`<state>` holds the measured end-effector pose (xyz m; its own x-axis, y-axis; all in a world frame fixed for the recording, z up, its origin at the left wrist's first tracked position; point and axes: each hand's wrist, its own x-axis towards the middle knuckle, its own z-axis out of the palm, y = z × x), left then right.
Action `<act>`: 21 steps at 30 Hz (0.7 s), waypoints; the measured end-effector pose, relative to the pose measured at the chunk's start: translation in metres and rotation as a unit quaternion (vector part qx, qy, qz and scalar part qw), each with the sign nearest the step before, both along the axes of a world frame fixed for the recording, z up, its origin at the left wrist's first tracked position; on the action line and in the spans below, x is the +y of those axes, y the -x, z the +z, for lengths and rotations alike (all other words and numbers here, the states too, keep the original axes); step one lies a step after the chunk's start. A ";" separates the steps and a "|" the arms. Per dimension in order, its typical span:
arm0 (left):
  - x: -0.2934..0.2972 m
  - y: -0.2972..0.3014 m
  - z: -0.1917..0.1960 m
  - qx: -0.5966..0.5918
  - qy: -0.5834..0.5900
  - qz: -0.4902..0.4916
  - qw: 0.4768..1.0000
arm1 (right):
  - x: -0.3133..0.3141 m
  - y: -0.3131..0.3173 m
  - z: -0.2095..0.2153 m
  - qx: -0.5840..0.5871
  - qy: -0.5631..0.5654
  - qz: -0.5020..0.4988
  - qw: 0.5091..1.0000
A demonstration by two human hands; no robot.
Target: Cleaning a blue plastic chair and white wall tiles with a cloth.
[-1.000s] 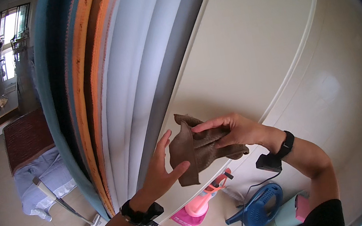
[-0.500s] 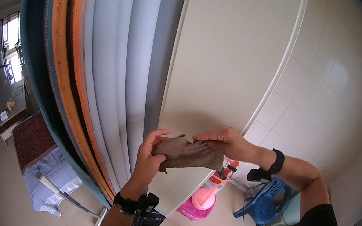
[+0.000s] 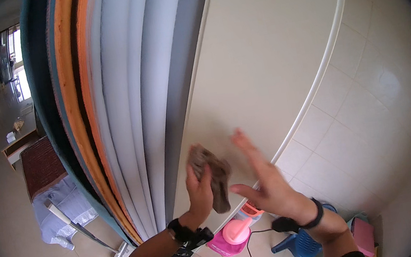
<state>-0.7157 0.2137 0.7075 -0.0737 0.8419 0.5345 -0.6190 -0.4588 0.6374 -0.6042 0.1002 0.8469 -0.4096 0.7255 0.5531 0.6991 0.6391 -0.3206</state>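
Found brown cloth (image 3: 220, 188) bunched in left hand (image 3: 201, 195) at lower centre of frame, gripped single-handedly, apparently to keep it compact. Noted right hand (image 3: 274, 188) just beside, empty and spread wide, in front of pale panel (image 3: 269, 54).

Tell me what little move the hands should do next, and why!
Maybe the right hand should take the near side of the brown cloth and help hold it. Only the left hand grips the cloth, which looks bunched up, while the right hand is open, empty and apart from it, just to its right.
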 end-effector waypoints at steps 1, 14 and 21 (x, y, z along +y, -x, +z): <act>0.013 -0.001 0.013 -0.084 0.013 0.057 0.995 | -0.009 -0.015 0.003 0.023 0.006 -0.014 1.000; 0.121 -0.017 0.253 0.203 -0.242 0.318 0.894 | -0.117 -0.128 -0.025 0.240 0.113 -0.222 0.938; 0.048 -0.068 0.118 0.406 -0.428 0.348 0.728 | -0.118 -0.144 -0.059 0.282 0.143 -0.243 0.917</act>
